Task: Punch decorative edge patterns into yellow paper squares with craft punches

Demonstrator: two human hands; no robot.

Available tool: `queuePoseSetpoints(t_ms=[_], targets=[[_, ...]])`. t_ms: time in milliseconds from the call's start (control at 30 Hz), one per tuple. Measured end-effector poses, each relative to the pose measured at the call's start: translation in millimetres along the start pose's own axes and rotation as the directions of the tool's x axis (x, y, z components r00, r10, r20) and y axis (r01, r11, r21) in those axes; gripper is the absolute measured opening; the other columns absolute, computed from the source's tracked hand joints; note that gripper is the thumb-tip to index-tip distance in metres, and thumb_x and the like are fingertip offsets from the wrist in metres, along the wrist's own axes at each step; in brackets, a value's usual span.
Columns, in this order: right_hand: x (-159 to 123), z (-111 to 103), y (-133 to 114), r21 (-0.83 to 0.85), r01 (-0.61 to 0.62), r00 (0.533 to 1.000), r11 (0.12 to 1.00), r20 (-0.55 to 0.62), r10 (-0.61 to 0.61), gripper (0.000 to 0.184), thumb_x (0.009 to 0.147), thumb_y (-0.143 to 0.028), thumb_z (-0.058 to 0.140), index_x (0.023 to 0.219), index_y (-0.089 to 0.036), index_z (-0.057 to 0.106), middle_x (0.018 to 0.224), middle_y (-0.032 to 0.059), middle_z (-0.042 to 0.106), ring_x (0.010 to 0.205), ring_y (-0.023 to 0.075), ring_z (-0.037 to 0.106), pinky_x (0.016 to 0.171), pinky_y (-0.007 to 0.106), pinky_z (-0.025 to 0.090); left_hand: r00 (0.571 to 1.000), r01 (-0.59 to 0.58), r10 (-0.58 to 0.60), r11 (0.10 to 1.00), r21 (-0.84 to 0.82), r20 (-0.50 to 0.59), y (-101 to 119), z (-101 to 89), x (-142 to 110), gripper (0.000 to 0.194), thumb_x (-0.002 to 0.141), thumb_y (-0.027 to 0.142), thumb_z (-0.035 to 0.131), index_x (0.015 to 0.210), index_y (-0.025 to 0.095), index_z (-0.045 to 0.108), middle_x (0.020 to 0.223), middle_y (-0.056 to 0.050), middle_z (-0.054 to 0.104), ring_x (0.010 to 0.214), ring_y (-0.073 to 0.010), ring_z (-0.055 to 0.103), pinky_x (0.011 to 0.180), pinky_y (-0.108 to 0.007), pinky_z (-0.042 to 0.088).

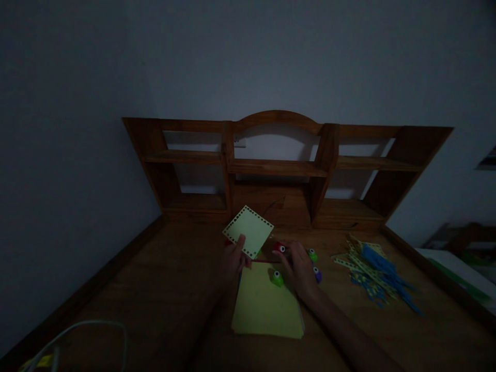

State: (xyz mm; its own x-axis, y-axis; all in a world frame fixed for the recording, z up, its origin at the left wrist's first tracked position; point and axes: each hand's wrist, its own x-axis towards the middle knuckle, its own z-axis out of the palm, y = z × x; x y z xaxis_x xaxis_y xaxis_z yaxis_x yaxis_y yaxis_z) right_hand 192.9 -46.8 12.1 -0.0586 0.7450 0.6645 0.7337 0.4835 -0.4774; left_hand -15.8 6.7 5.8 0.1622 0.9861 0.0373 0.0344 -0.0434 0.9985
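My left hand point(233, 260) pinches a square of pale yellow paper point(250, 231) by its lower corner, thumb on top. Small punched holes run along the paper's edges. In my right hand point(300, 263) is a small red craft punch point(279, 248) with an eye-like white spot, held between thumb and fingers. Below both hands lies a stack of yellow paper sheets point(267, 310), with a green craft punch point(277, 279) on it. Beside my right hand sit another green punch point(312, 254) and a purple punch point(317, 275), the latter partly hidden by the hand.
A pile of yellow and blue paper strips point(382, 271) lies on the desk to the right. A wooden shelf unit point(277, 166) stands along the back against the wall. A pale cable point(93, 323) loops at the lower left. The light is dim.
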Motion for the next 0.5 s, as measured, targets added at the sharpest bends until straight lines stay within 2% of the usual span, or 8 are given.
queuePoseSetpoints(t_ms=[100, 167, 233, 367, 500], targets=[[-2, 0, -2, 0.043, -0.075, 0.997, 0.996, -0.021, 0.075, 0.025, 0.094, -0.04, 0.049, 0.109, -0.021, 0.055, 0.101, 0.0109, 0.064, 0.093, 0.0252, 0.06, 0.081, 0.039, 0.048, 0.999, 0.029, -0.027, 0.997, 0.07, -0.024, 2, -2.7, 3, 0.073, 0.081, 0.073, 0.038, 0.036, 0.017, 0.051, 0.032, -0.004, 0.047, 0.028, -0.0086, 0.033, 0.04, -0.024, 0.025], [-3, 2, -3, 0.11, -0.157, 0.987, 0.981, -0.015, 0.16, 0.026, 0.093, -0.043, 0.05, 0.106, -0.02, 0.053, 0.096, 0.0099, 0.066, 0.085, 0.024, 0.063, 0.075, 0.036, 0.049, 0.997, 0.043, -0.037, 0.994, 0.096, -0.062, -3, -4.7, 7, 0.07, 0.079, 0.071, 0.047, 0.034, 0.018, 0.048, 0.032, -0.003, 0.046, 0.031, -0.0096, 0.04, 0.042, -0.024, 0.031], [-4, 5, -2, 0.196, -0.236, 0.97, 0.952, -0.003, 0.242, 0.031, 0.089, -0.046, 0.055, 0.106, -0.02, 0.053, 0.092, 0.0083, 0.067, 0.077, 0.0223, 0.064, 0.069, 0.034, 0.05, 0.996, 0.05, -0.046, 0.997, 0.054, -0.076, -12, -6.0, 12, 0.064, 0.074, 0.067, 0.057, 0.035, 0.017, 0.049, 0.038, -0.004, 0.052, 0.039, -0.0129, 0.051, 0.048, -0.025, 0.038], [0, 10, 5, 0.335, -0.308, 0.946, 0.89, 0.005, 0.325, 0.049, 0.076, -0.049, 0.07, 0.112, -0.019, 0.058, 0.096, 0.0077, 0.068, 0.076, 0.0209, 0.064, 0.068, 0.033, 0.052, 0.992, 0.106, -0.113, 0.988, -0.111, -0.057, -26, -6.0, 16, 0.049, 0.064, 0.059, 0.073, 0.059, 0.011, 0.066, 0.062, -0.011, 0.069, 0.06, -0.0221, 0.065, 0.06, -0.031, 0.049], [5, 9, 12, 0.491, -0.365, 0.924, 0.791, 0.092, 0.37, 0.044, 0.072, -0.046, 0.074, 0.107, -0.021, 0.065, 0.091, 0.0051, 0.069, 0.072, 0.0188, 0.063, 0.064, 0.031, 0.051, 0.997, 0.065, -0.071, 0.985, -0.163, -0.032, -14, -1.0, 5, 0.045, 0.064, 0.05, 0.077, 0.081, 0.008, 0.072, 0.084, -0.015, 0.073, 0.075, -0.025, 0.069, 0.066, -0.031, 0.052]])
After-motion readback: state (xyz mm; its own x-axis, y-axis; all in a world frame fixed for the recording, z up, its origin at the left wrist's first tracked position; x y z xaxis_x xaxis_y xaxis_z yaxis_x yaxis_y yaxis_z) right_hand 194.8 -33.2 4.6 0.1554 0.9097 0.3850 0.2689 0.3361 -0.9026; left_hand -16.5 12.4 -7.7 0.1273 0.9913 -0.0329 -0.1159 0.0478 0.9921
